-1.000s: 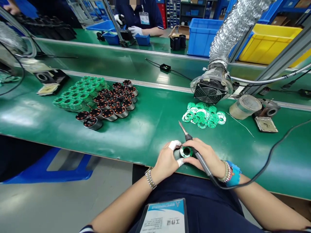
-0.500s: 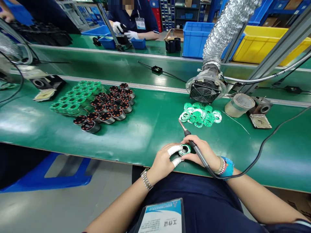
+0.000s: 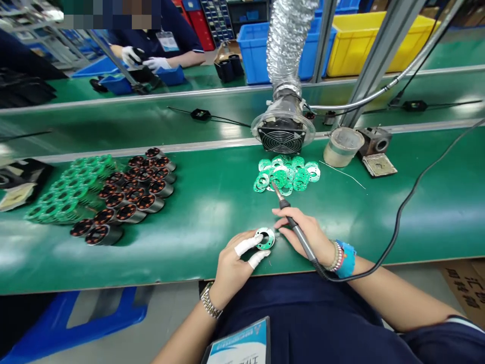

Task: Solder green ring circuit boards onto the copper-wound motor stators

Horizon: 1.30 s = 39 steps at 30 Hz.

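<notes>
Badge (image 3: 238,349) at the person's waist, nearest, has a blue header and lettering too cropped to read; a carton (image 3: 460,285) low at right bears dark characters, slanted and unclear. The hands are apart: the left hand (image 3: 235,260), thumb and forefinger wrapped in white, grips a ring-shaped circuit board (image 3: 271,239) near the green bench (image 3: 204,202)'s front edge; the right hand (image 3: 312,235), just beside, holds a soldering iron (image 3: 299,234) pointing toward piled ring boards (image 3: 280,177). Beyond stands a fan (image 3: 282,140). Farther off, a gloved co-worker (image 3: 185,38) wears an unreadable tag (image 3: 166,41).
</notes>
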{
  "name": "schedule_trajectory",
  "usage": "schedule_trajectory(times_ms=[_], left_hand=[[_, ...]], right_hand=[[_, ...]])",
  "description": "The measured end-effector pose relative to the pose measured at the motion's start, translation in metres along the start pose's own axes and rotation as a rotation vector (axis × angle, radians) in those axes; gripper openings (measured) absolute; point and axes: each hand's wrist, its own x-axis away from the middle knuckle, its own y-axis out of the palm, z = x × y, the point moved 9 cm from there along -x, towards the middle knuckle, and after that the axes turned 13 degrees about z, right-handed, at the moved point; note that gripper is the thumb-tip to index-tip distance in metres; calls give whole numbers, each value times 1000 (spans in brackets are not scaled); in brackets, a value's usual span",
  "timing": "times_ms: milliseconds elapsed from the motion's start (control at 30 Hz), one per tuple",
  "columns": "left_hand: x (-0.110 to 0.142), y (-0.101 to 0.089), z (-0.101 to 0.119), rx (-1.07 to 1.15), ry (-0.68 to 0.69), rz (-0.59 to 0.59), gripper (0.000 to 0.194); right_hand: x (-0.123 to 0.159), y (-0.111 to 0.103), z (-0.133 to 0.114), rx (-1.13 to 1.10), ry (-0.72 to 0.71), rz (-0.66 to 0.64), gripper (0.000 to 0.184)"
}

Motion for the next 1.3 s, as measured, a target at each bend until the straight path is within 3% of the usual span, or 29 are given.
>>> schedule_trajectory(times_ms=[200,433,600,900,1067,1300], left_hand=[[0,0,-1,-7,-21,-30,32],[1,0,-1,-2,-45,-48,36],[3,-2,-11,-115,-129,-57,39],[6,-4,-12,-193,-114,-48,47],[6,-2,-5,-161,-44,-44,42],[4,0,2,-36,-63,-79,48]], right_hand=[[3,19,13,-206,171,-87,41],[4,23,21,-360,314,-118,46],[4,24,21,-356,353,-115,48],[4,25,20,-253,325,-73,49],[4,23,30,-237,364,-36,47],[4,24,19,-364,323,-67,47]])
